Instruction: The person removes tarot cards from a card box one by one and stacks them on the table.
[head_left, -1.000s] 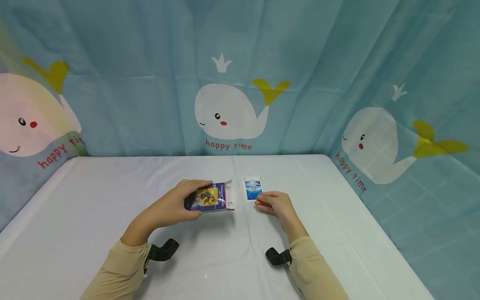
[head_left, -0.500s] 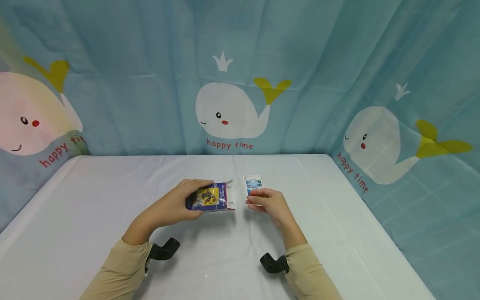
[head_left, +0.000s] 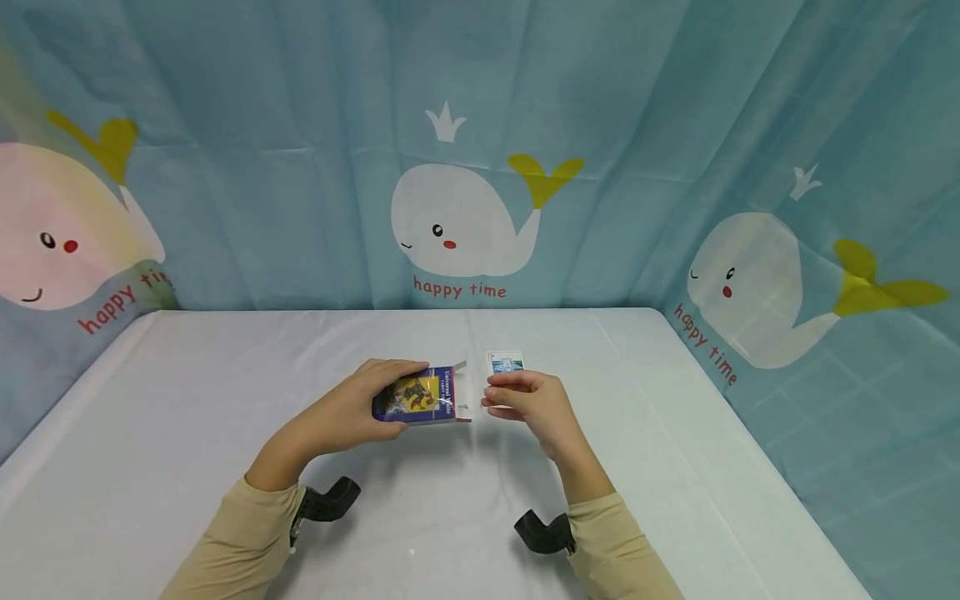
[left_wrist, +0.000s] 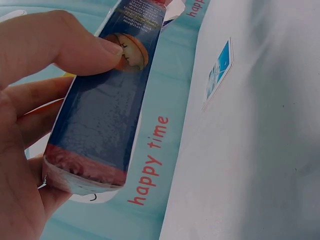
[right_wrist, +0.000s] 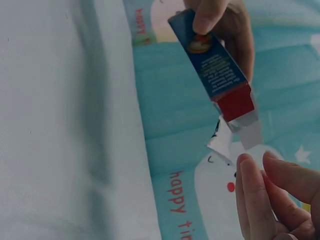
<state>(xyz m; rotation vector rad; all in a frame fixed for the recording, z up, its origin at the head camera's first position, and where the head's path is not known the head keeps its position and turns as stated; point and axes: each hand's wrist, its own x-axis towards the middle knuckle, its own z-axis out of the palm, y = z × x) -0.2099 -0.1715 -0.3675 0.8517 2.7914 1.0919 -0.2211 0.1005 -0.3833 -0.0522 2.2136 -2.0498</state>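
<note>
In my head view I read "Universal Waite" on the box (head_left: 415, 396) the left hand (head_left: 352, 408) grips above the worktop (head_left: 420, 525), the right hand (head_left: 534, 408) partly covering some cards (head_left: 506, 361). The left wrist view shows me those cards unblocked; the right wrist one, right thumb (right_wrist: 287, 175) and fingertips (right_wrist: 246, 165) narrowly parted near the box's flaps (right_wrist: 221, 139).

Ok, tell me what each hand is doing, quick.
Left hand: closed, holding the Universal Waite card box.
Right hand: open, nothing visible between its fingers.
</note>
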